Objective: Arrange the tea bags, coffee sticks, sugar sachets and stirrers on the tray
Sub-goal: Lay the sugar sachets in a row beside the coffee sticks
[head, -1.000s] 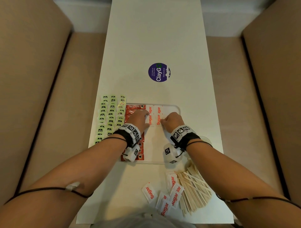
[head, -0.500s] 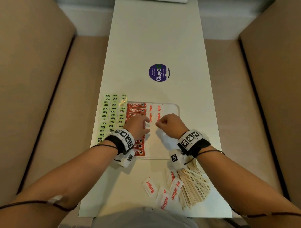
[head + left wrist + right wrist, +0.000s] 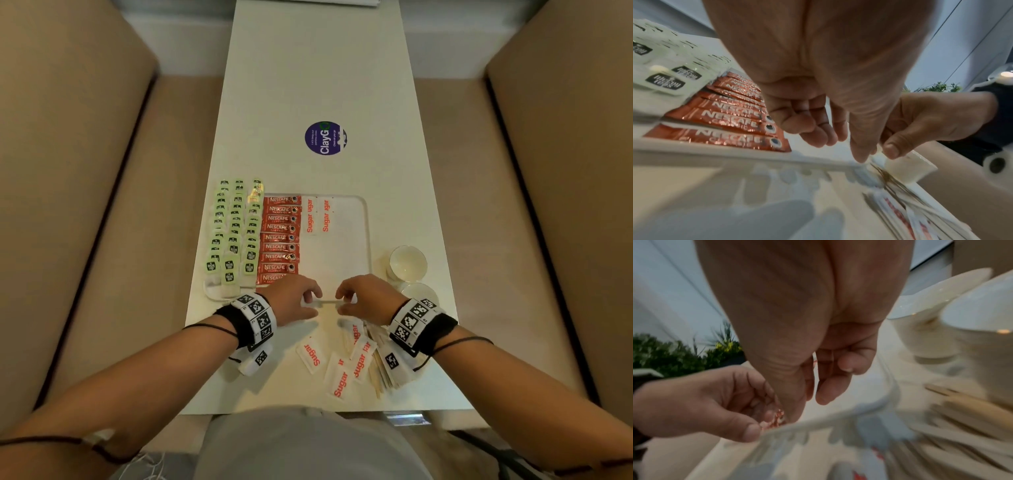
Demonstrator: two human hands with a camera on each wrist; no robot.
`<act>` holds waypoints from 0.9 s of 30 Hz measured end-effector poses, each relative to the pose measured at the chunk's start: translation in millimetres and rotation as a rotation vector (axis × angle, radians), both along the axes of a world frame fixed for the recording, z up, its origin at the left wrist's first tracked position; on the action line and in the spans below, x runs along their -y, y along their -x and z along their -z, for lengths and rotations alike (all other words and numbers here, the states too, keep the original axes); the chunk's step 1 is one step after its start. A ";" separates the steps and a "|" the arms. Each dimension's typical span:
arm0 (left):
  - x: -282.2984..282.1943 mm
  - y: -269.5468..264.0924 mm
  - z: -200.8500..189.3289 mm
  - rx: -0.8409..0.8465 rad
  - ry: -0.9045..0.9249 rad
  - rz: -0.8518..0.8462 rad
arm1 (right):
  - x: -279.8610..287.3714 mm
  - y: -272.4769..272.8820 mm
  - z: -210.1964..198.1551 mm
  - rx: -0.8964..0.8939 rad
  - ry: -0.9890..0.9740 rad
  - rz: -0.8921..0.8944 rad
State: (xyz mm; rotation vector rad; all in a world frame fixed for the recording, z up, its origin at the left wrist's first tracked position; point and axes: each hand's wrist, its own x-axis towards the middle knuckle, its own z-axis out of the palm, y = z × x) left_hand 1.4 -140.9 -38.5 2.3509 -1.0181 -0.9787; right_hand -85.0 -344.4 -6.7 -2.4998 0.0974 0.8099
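Note:
The white tray (image 3: 356, 219) holds rows of green tea bags (image 3: 236, 233) on the left, a column of red coffee sticks (image 3: 281, 240) beside them, and two sugar sachets (image 3: 318, 216) at its far end. Both hands hover at the tray's near rim. My left hand (image 3: 310, 303) has loosely curled fingers and holds nothing that I can make out. My right hand (image 3: 342, 301) pinches the edge of a white sugar sachet (image 3: 910, 167) between thumb and finger. Loose sugar sachets (image 3: 337, 373) lie on the table in front of me. Wooden stirrers (image 3: 378, 373) are partly hidden under my right wrist.
Two white cups (image 3: 407, 262) stand on the table right of the tray, close to my right wrist. A round purple sticker (image 3: 325, 137) lies further up the narrow table (image 3: 318, 85). Beige seats flank the table on both sides.
Both hands have drawn back from the two sachets at the tray's far end to its near rim, above the loose sachets. The coffee sticks that the left hand covered now show.

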 end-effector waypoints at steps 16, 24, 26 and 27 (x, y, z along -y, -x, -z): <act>-22.2 55.1 22.9 0.007 -0.222 0.232 | -13.2 48.7 33.4 -0.018 0.270 -0.159; -24.1 57.6 24.2 0.038 -0.230 0.210 | -16.0 46.8 38.1 0.001 0.319 -0.152; -23.3 57.4 24.1 0.043 -0.230 0.187 | -15.3 47.1 39.0 -0.002 0.323 -0.132; -23.1 57.3 24.1 0.039 -0.236 0.168 | -14.6 47.5 40.0 -0.003 0.321 -0.125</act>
